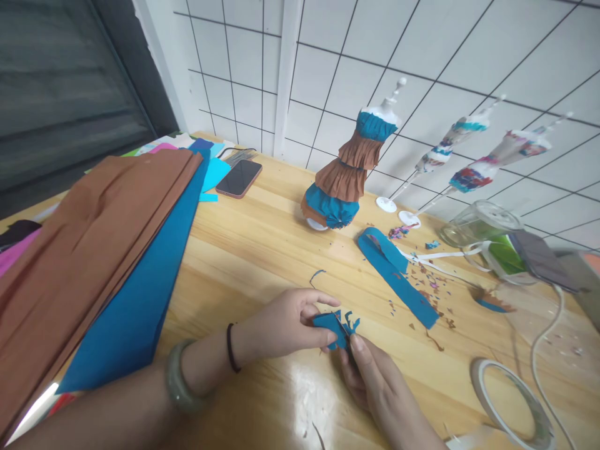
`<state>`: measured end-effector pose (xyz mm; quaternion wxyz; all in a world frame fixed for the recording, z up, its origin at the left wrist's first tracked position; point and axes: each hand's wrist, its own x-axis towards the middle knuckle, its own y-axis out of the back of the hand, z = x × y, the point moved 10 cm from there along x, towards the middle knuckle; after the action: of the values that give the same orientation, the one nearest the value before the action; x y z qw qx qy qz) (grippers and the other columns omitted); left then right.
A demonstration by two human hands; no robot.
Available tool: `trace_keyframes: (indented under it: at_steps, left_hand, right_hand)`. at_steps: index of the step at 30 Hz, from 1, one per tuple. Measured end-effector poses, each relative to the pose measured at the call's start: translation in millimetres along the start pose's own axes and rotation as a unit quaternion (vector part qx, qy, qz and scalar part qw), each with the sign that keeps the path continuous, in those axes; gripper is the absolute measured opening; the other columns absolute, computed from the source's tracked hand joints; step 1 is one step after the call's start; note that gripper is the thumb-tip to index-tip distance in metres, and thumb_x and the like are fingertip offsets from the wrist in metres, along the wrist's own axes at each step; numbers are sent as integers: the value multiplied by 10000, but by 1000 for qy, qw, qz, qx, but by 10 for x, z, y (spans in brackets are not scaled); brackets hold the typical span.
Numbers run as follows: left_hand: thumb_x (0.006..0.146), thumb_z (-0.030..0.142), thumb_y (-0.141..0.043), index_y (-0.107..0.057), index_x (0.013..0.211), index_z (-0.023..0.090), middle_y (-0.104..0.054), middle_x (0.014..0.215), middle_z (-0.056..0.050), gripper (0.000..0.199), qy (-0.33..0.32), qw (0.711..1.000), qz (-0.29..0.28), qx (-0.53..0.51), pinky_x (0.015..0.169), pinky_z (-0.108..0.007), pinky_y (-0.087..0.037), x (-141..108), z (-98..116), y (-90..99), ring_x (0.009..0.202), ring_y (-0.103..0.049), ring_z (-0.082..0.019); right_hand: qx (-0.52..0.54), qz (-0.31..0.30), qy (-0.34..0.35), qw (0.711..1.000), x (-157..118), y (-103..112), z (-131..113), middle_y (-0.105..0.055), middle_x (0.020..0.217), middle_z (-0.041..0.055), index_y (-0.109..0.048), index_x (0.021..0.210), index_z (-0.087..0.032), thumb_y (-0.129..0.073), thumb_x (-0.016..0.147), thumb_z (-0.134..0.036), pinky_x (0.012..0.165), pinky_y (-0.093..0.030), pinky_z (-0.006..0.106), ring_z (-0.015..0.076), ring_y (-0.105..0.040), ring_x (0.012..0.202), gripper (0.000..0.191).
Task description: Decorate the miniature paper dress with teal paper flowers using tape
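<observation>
A small piece of blue crepe paper (324, 321) with a ragged, cut edge is pinched in my left hand (285, 322), between thumb and fingers. Close against it on the right, my right hand (375, 375) is closed round small scissors (341, 324); their blades lie at the paper and the handles are mostly hidden by my fingers. Curled blue slivers stand up by the blades. A folded blue strip (403, 281) lies beyond my hands. Behind it stands a mini dress form (356, 162) in blue and brown pleated paper.
Brown paper (103, 225) over blue sheets (140, 312) covers the left side, near a phone (239, 179). Two more small forms (452, 144) (499, 159) stand at the back right. Paper scraps, a glass jar (480, 224), a tape roll (478, 381) and a white cable (537, 350) lie right.
</observation>
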<state>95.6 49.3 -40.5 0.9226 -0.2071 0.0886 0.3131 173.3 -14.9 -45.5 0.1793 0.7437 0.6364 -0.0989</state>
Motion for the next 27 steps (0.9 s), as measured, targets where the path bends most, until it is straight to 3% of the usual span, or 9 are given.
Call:
trace_keyframes:
  at_steps: [6, 12, 27]
  left_hand:
    - [652, 187, -682, -515, 1121, 110, -645, 725, -38, 504, -2, 1000, -2, -1, 673, -290, -473, 5, 4, 3, 651, -620, -151]
    - [676, 245, -679, -522, 1147, 131, -674, 773, -52, 509, -20, 999, 8, 39, 685, -292, -471, -8, 63, 65, 741, -633, -187]
    - [677, 224, -670, -510, 1160, 111, -695, 826, -110, 521, -6, 999, 2, 39, 720, -347, -483, -8, 35, 61, 762, -651, -223]
  right_hand:
    - [-18, 0, 22, 1000, -12, -2, -75, -495, 621, 9, -565, 705, -180, -435, 796, -603, 501, -376, 215, 138, -450, 570, 452]
    - [-37, 15, 0, 999, -23, 27, -48, -349, 532, -45, -432, 601, -208, -427, 802, -600, 436, -307, 217, 107, -312, 468, 440]
    - [6, 11, -5, 1000, -17, 7, -44, -418, 597, -20, -463, 636, -201, -488, 771, -592, 497, -356, 212, 122, -404, 549, 415]
